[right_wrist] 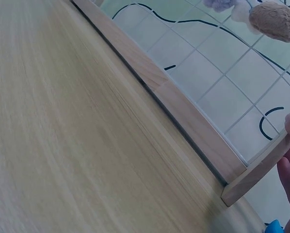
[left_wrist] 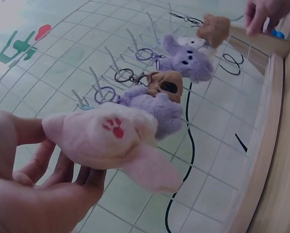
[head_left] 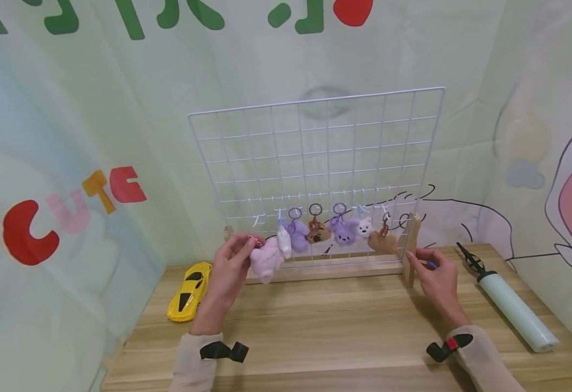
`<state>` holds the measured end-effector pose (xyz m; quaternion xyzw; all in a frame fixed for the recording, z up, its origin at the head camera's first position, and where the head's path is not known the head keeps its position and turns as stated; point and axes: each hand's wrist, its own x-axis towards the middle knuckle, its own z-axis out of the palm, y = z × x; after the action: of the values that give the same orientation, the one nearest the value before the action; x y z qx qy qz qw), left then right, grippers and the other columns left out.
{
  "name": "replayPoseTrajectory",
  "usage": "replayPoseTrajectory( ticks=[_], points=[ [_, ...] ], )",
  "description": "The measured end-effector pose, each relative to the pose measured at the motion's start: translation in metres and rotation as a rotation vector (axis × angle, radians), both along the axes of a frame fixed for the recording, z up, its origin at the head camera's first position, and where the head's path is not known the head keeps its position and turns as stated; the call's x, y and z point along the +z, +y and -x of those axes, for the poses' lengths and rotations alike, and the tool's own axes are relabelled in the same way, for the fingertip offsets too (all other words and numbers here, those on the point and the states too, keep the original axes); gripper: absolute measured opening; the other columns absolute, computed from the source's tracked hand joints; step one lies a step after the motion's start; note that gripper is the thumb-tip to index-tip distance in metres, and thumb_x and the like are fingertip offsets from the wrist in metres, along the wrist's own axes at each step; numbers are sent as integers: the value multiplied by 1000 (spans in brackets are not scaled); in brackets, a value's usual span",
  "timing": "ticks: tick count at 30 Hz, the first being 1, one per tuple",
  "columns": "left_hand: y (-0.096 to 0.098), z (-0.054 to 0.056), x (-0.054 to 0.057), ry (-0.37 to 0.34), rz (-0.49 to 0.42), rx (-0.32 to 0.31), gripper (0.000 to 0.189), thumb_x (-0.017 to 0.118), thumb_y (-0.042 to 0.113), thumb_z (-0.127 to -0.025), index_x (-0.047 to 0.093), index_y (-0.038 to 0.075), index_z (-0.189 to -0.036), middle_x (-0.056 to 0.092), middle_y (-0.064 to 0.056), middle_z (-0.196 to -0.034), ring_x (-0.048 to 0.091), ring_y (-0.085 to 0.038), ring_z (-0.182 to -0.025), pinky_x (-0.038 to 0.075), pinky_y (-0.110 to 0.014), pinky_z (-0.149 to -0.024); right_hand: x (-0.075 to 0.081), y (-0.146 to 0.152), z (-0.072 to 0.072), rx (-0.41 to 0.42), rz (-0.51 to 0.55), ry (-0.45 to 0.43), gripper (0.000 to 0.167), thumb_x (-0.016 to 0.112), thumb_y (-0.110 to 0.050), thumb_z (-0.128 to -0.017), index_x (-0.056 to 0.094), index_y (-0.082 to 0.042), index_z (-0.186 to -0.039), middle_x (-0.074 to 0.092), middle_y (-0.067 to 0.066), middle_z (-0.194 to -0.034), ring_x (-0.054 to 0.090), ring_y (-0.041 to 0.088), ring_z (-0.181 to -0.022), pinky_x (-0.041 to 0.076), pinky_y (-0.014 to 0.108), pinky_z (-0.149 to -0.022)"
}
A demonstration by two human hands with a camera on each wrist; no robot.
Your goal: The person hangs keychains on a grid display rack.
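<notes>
My left hand (head_left: 232, 264) pinches a pink plush keychain (head_left: 266, 260) by its top, at the left end of a white wire grid rack (head_left: 315, 130). In the left wrist view this plush (left_wrist: 96, 138) shows a red paw print and hangs in front of the grid. Several other plush keychains hang from the rack's hooks, among them a purple one (head_left: 343, 231), a brown one (head_left: 383, 243) and a white one (head_left: 364, 227). At the right end, my right hand (head_left: 438, 272) holds the rack's wooden side post (head_left: 411, 250) between thumb and fingers.
A yellow toy car (head_left: 189, 291) lies left of the rack on the wooden table (head_left: 335, 332). To the right lies a pale blue hand pump (head_left: 516, 310) with a black nozzle. Printed cloth (head_left: 134, 103) stands behind and at both sides.
</notes>
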<state>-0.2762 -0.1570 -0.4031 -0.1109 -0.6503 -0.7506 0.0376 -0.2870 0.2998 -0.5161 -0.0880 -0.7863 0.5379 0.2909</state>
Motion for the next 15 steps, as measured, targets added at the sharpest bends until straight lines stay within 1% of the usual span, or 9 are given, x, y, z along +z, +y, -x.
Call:
replayPoseTrajectory(
  ticks=[1, 2, 3, 5, 8, 10, 12, 15],
  points=[
    [0, 0, 1, -10, -18, -2, 27, 62, 20, -112, 60, 0, -130, 73, -2, -118, 66, -20, -116, 59, -22, -107, 0, 0, 0, 1, -3, 6, 35, 82, -26, -99, 73, 4, -113, 75, 17, -113, 64, -12, -91, 55, 1, -81],
    [-1, 0, 2, -11, -7, 10, 28, 63, 20, -112, 60, 0, -131, 74, 0, -117, 67, -18, -115, 59, -21, -106, 0, 0, 1, 1, -3, 9, 35, 82, -26, -99, 73, 4, -113, 75, 17, -113, 64, -12, -90, 55, 1, -80],
    [-1, 0, 3, -5, 10, 23, 30, 63, 21, -111, 60, -1, -132, 75, 1, -116, 68, -17, -115, 59, -20, -106, 0, 0, 1, 1, -4, 12, 35, 82, -26, -99, 73, 4, -113, 75, 17, -113, 64, -12, -90, 55, 1, -80],
    [-1, 1, 6, 25, 74, 72, 32, 66, 23, -110, 61, 1, -133, 78, 0, -116, 71, -15, -113, 60, -19, -104, 0, -1, 1, 4, 0, 11, 35, 82, -26, -99, 73, 5, -113, 75, 19, -114, 64, -11, -91, 55, 1, -81],
    [0, 0, 9, 103, 172, 153, 31, 69, 21, -108, 63, 4, -133, 80, -8, -117, 73, -14, -108, 63, -18, -95, 1, 0, 0, 3, 5, -3, 37, 82, -28, -99, 72, 4, -114, 75, 21, -117, 64, -11, -91, 55, 1, -80],
    [1, -1, 10, 167, 201, 189, 27, 70, 16, -107, 63, 4, -131, 79, -17, -117, 74, -15, -104, 63, -18, -90, 2, -1, -1, 3, 7, -13, 37, 81, -29, -100, 72, 4, -115, 74, 22, -118, 64, -10, -92, 55, 1, -81],
    [3, -2, 11, 227, 209, 214, 24, 70, 11, -107, 62, 2, -128, 78, -22, -116, 73, -16, -102, 63, -18, -87, 2, 0, -1, 3, 4, -18, 37, 81, -29, -100, 72, 4, -115, 74, 22, -118, 63, -10, -91, 55, 1, -80],
    [4, -2, 13, 293, 218, 239, 22, 69, 8, -107, 62, -1, -126, 75, -22, -117, 72, -15, -104, 61, -16, -93, 3, -1, -2, 2, 2, -16, 36, 81, -28, -100, 72, 4, -115, 74, 23, -118, 63, -10, -91, 54, 1, -81]
  ],
)
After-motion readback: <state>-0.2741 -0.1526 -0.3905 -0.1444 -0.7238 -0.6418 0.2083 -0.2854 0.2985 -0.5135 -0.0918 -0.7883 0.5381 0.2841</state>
